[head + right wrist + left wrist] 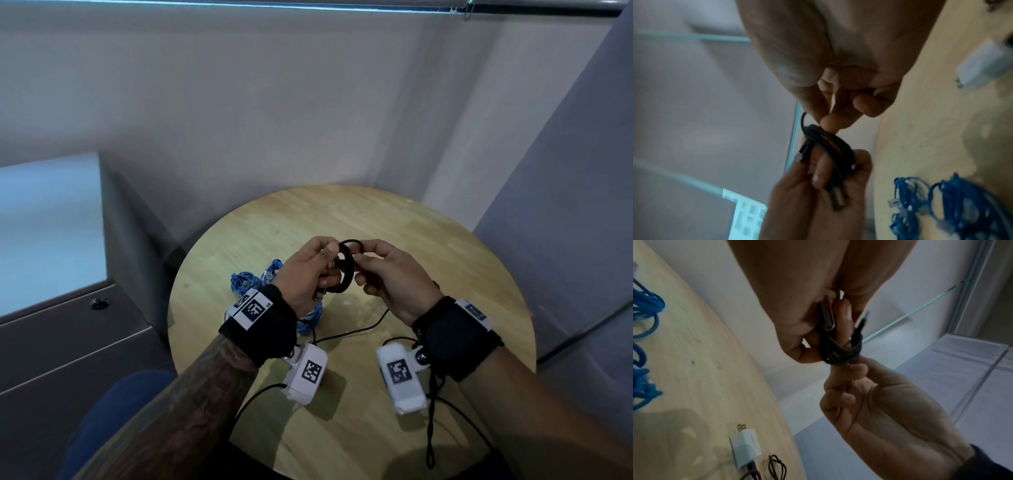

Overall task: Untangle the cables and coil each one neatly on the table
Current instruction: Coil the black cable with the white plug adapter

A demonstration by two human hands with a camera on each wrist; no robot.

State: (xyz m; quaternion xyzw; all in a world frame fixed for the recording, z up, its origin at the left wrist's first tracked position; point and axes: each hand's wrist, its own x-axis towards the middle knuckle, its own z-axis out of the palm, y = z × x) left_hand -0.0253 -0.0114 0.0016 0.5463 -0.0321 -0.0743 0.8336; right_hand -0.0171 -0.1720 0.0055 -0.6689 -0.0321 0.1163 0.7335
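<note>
1. Here, both hands are raised above the round wooden table, meeting over its middle.
2. The left hand has its fingers curled round a small coil of black cable, the loops passing over the fingers and held under the thumb.
3. A metal plug on one end of that cable lies along the left palm; in the right wrist view the same plug sits near the base of the fingers.
4. The right hand pinches the top of the coil between thumb and forefinger, its other fingers loosely bent and holding nothing.
5. The coil is lifted off the table, wholly carried between the two hands.
6. A blue cable lies bunched in loose loops on the table, just left of and partly under the left wrist, with clear plugs showing among the loops.
7. A white charger block with metal prongs rests flat on the table, a thin dark cord looped just beside it.
8. Whether that cord is joined to the black coil cannot be told.
</note>
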